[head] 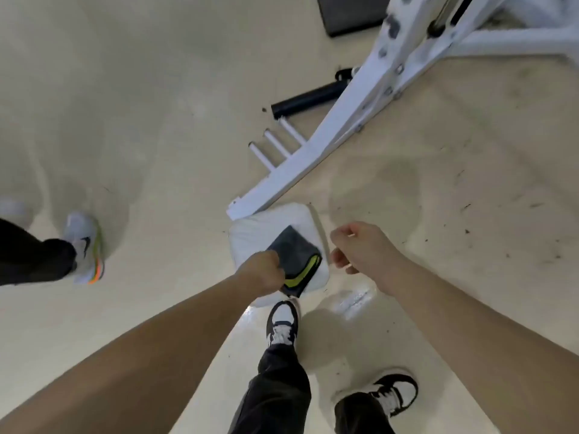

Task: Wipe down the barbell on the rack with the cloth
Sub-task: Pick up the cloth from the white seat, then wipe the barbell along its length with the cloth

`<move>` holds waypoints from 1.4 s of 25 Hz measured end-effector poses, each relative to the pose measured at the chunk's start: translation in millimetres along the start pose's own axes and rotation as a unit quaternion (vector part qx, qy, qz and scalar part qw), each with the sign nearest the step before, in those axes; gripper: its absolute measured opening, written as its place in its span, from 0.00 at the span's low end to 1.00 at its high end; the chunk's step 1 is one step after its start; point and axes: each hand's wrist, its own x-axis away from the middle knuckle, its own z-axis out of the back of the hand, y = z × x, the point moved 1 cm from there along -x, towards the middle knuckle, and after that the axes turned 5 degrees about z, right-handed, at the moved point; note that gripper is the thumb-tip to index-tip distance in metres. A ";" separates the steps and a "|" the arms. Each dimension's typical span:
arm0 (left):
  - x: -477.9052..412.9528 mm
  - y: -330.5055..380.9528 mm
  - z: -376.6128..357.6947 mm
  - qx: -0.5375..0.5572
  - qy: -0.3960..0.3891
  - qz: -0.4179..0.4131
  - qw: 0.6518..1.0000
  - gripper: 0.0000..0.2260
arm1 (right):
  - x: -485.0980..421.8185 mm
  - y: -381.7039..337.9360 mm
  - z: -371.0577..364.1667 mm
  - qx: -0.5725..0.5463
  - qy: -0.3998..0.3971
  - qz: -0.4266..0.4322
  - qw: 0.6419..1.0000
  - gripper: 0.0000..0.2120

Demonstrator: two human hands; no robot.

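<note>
A dark grey cloth (297, 256) with a yellow-green edge lies on a white square stool (275, 227) just below me. My left hand (263, 272) is closed on the cloth's near left corner. My right hand (363, 249) hovers beside the stool's right edge, fingers loosely curled, holding nothing. The black end of the barbell (308, 98) sticks out to the left from the white rack (354, 104) beyond the stool. The rest of the bar is hidden behind the rack's upright.
Three white pegs (275, 145) jut from the rack's lower beam. Another person's leg and light sneaker (84, 245) stand at the left. My own black-and-white shoes (282, 324) are beneath the stool. A dark box (351, 14) sits at the top. The floor is beige, scuffed on the right.
</note>
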 end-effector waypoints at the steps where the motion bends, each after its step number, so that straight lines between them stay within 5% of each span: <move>1: -20.0 -6.7 -10.6 0.027 0.022 0.011 0.999 0.11 | -14.2 8.3 -9.0 -0.007 -0.002 -0.006 1.000 0.08; 6: -82.7 -7.6 -46.1 0.037 0.049 0.045 0.997 0.33 | -56.2 43.1 -19.2 -0.004 -0.006 -0.030 1.000 0.09; 9: -90.8 -5.3 -44.1 -0.038 0.062 0.075 0.995 0.22 | -59.3 51.6 -10.7 -0.019 0.014 -0.046 0.999 0.08; 11: -73.0 11.9 -32.5 0.009 0.055 0.051 0.997 0.15 | -48.3 47.6 0.3 -0.047 0.030 -0.057 0.997 0.08; 14: -0.1 65.7 3.2 0.217 0.035 -0.024 0.975 0.11 | -8.8 25.1 25.4 -0.098 0.069 -0.055 0.991 0.07; 19: 190.3 172.8 107.9 0.449 0.009 -0.125 0.884 0.03 | 113.4 -49.2 96.7 -0.206 0.110 -0.020 0.972 0.15; 24: 369.6 240.9 177.3 0.552 -0.062 -0.240 0.797 0.14 | 272.1 -130.3 196.6 -0.315 0.081 0.060 0.944 0.16; 29: 483.4 302.3 191.6 0.536 0.057 -0.278 0.795 0.12 | 396.9 -178.6 259.3 -0.296 0.140 0.167 0.930 0.13; 31: 511.9 324.4 194.1 0.581 -0.007 -0.298 0.758 0.13 | 426.6 -193.0 276.0 -0.303 0.158 0.207 0.917 0.12; 33: 524.1 341.0 202.0 0.597 -0.038 -0.311 0.739 0.16 | 436.6 -203.7 286.4 -0.259 0.182 0.233 0.920 0.07; 35: 521.0 351.3 217.4 0.605 -0.015 -0.291 0.741 0.16 | 432.0 -216.9 298.8 -0.146 0.201 0.247 0.937 0.14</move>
